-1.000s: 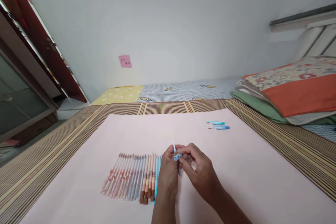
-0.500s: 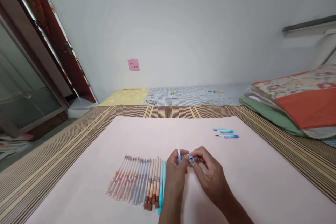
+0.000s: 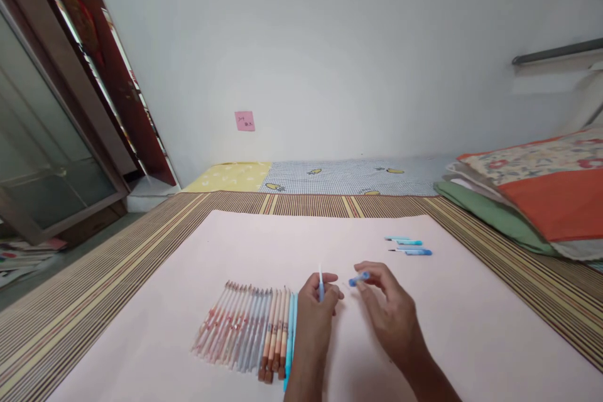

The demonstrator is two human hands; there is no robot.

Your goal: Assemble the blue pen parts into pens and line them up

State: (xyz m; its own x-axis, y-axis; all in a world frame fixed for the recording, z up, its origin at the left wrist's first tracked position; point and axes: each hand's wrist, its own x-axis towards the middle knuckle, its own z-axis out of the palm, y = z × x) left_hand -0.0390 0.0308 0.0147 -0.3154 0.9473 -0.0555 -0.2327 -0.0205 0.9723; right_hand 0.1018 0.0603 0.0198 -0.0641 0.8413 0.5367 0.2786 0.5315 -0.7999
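Note:
My left hand (image 3: 316,314) is closed round a light blue pen body (image 3: 321,287) held upright, its thin white tip pointing up. A little to its right, my right hand (image 3: 392,314) pinches a small blue pen cap (image 3: 358,278) between thumb and fingertips, apart from the pen. Both hands hover over a pale pink sheet (image 3: 452,326). A row of several pens (image 3: 249,331), pink, grey, brown and blue, lies side by side just left of my left hand. Two blue pen pieces (image 3: 409,247) lie farther away on the sheet at the right.
The pink sheet rests on a striped woven mat (image 3: 94,282). Folded bedding in orange and green (image 3: 532,201) is stacked at the right. A white wall with a pink note (image 3: 245,120) stands behind, and a glass-fronted cabinet (image 3: 42,157) is at the left.
My hands were together around the pen; now the right hand has pulled away to the right with the blue cap, leaving the pen body in the left hand.

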